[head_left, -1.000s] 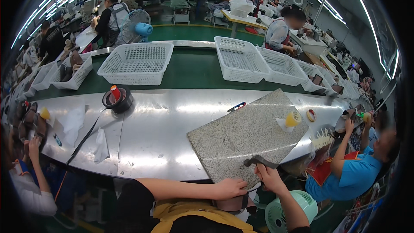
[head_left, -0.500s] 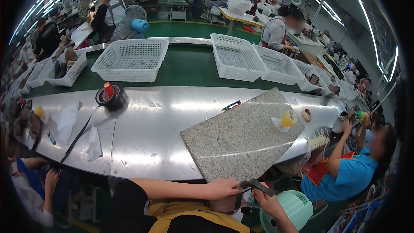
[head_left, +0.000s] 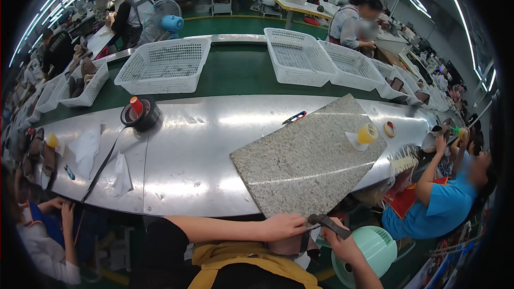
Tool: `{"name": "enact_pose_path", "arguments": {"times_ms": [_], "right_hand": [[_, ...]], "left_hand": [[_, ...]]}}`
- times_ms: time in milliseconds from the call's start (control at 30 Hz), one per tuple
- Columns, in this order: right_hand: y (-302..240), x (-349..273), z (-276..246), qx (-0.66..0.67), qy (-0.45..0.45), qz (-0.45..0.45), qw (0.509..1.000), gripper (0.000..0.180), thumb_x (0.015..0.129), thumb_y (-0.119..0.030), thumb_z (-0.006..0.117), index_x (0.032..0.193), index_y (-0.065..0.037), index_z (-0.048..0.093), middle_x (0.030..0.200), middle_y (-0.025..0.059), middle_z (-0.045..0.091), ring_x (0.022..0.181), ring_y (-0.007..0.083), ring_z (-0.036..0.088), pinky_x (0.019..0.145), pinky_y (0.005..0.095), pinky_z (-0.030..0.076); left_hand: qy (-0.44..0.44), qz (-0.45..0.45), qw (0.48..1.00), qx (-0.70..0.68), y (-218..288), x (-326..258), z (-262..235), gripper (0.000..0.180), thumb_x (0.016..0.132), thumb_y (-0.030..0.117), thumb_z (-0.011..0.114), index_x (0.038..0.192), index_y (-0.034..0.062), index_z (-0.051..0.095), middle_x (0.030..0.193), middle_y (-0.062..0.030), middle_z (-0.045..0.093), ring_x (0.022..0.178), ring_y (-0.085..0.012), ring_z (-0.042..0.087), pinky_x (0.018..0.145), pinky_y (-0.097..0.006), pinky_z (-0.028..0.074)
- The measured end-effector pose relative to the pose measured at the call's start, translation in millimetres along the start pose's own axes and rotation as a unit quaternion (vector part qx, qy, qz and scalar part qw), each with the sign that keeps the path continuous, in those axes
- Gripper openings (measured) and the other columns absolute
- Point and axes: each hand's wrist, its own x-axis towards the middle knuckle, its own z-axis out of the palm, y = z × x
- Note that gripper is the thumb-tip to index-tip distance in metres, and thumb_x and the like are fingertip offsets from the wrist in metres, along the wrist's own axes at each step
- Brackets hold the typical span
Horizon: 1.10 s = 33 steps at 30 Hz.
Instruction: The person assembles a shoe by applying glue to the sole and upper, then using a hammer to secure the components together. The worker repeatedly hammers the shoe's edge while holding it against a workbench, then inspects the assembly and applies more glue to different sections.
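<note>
Vs 1 s ago, we'd pulled both hands back off the granite slab (head_left: 309, 159) to below its near edge. Our right hand (head_left: 342, 243) was clamped on the dark hammer (head_left: 329, 224); our left hand (head_left: 285, 226) was curled over a brownish piece (head_left: 289, 246) at our lap, w/ the hammer head touching its fingertips. Looked like pounding had moved off the slab.

Bright, even light falls from long ceiling tube lamps (head_left: 59, 8) that arc along the upper left and upper right rim, and it throws broad white glare streaks across the steel counter (head_left: 187, 166), strongest along its far edge and toward its near edge. The fisheye bends straight edges hard near the rim, and a black vignette cuts off the corners. The middle is fairly sharp; shadows under the counter's near edge are deep, and figures at the rim are soft and smeared.
</note>
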Motion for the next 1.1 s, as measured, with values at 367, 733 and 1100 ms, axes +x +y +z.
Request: {"name": "enact_pose_path", "arguments": {"times_ms": [367, 733, 1100], "right_hand": [[-6.6, 158.8, -19.6, -0.062, 0.044, -0.111, 0.991, 0.033, 0.099, -0.024, 0.041, 0.078, -0.001, 0.051, 0.060, 0.0014, 0.043, 0.053, 0.0088, 0.040, 0.049, 0.0265, 0.032], [3.6, 17.6, -12.7, 0.041, -0.054, 0.043, 0.997, 0.016, 0.097, -0.010, 0.043, 0.087, -0.001, 0.051, 0.077, 0.0052, 0.048, 0.065, 0.0113, 0.045, 0.059, 0.0267, 0.039], [2.5, -2.7, -6.8, -0.009, -0.045, -0.030, 0.999, 0.011, 0.095, -0.008, 0.046, 0.090, -0.001, 0.053, 0.075, 0.0057, 0.050, 0.066, 0.0145, 0.049, 0.062, 0.0283, 0.043]], "left_hand": [[0.016, 0.007, 1.000, 0.010, -2.0, -0.4, 1.5, 0.027, 0.075, 0.015, 0.054, 0.099, 0.0028, 0.058, 0.090, -0.0095, 0.046, 0.084, -0.0239, 0.054, 0.060, -0.032, 0.051], [-0.010, 0.010, 1.000, 0.013, -1.6, -0.5, 1.5, 0.034, 0.079, 0.015, 0.052, 0.111, 0.0054, 0.056, 0.093, -0.0088, 0.047, 0.085, -0.0226, 0.056, 0.062, -0.030, 0.050], [-0.016, -0.009, 1.000, 0.000, 0.5, -0.8, -1.4, 0.023, 0.081, 0.014, 0.051, 0.102, 0.0040, 0.055, 0.092, -0.0086, 0.046, 0.088, -0.0233, 0.055, 0.066, -0.031, 0.050]]}}
